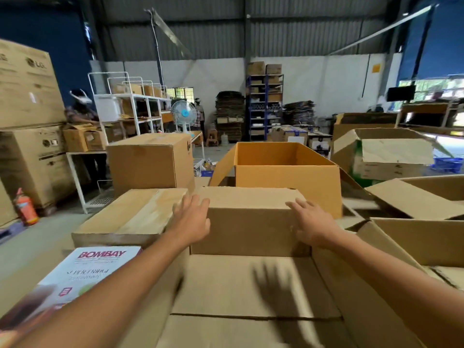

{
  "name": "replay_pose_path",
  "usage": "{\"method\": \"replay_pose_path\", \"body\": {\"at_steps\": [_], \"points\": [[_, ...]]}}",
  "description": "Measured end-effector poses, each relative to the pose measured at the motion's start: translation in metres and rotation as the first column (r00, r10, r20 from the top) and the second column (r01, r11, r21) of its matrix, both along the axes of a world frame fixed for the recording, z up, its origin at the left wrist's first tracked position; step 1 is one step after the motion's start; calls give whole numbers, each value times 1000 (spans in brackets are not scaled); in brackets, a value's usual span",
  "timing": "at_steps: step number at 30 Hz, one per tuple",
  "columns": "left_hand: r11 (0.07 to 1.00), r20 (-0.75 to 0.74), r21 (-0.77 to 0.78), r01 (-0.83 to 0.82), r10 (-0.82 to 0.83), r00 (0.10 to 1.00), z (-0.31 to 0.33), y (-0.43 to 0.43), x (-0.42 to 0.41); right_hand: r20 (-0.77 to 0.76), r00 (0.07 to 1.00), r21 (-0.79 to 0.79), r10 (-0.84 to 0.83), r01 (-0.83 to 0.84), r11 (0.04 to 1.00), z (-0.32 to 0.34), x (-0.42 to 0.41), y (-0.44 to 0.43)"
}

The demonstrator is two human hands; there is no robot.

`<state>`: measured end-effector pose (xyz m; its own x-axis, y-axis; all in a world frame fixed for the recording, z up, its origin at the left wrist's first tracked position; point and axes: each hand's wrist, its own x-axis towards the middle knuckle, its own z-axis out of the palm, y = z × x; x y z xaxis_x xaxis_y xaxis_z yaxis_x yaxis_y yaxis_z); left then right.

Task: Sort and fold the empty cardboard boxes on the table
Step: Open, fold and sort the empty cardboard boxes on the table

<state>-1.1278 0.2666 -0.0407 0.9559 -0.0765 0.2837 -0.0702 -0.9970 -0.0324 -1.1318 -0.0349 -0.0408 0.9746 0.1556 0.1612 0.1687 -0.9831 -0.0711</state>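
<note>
At frame centre: closed brown box (251,222), front face toward camera, bottom edge hidden behind the far wall of an open carton (238,285) in the foreground. Left grip (192,219) at the box's upper left corner, fingers straight and spread, clasping nothing; contact with cardboard hard to judge through motion blur. Right grip (312,224) at the upper right edge, fingers spread flat too, palm on or just off the front face, can't tell which. Surface buried under cardboard, none of it showing.

Just left of the box: flattened carton (130,214), lower. Printed "BOMBAY" carton (82,270) below that, partly covered by the left forearm and cut off at frame edge. Behind centre: orange open box (283,177), flaps up, lower part blocked by the brown box. Tall closed box (150,162) behind left. More open cartons (414,237) crowding the right side, cropped. Farther back: standing fan (184,115), fire extinguisher (25,207) on the floor at far left.
</note>
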Motion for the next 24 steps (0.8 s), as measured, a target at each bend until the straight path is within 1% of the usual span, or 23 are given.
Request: {"method": "replay_pose_path", "body": {"at_steps": [2,4,5,8,10,12,16,20,24], "points": [[997,-89,-59,-57,52,995,-8,15,24,-48,998,-14,-29,28,1000,-4,26,-4],[988,-200,-133,-74,46,979,-17,25,42,-112,992,21,-51,54,998,-13,47,-10],[986,-228,-149,-73,37,973,-22,26,49,-120,991,25,-65,68,997,-18,54,-12],[985,-213,-148,-92,60,975,-41,6,60,-92,986,35,-142,145,989,-26,67,-22],[992,-210,-59,-115,100,973,-53,-10,58,-93,983,31,-157,160,987,-25,70,-34],[992,-200,19,-122,124,972,-58,-14,58,-101,986,34,-133,137,990,-23,72,-47],[993,-213,1,-121,119,970,-53,-8,57,-116,986,107,-116,128,986,-23,75,-49],[993,-210,-7,-120,115,971,-52,-10,58,-121,986,88,-118,129,988,-22,72,-45],[986,-276,-114,-118,83,958,-43,-6,53,-133,984,105,-117,131,986,-15,58,-44]]}}
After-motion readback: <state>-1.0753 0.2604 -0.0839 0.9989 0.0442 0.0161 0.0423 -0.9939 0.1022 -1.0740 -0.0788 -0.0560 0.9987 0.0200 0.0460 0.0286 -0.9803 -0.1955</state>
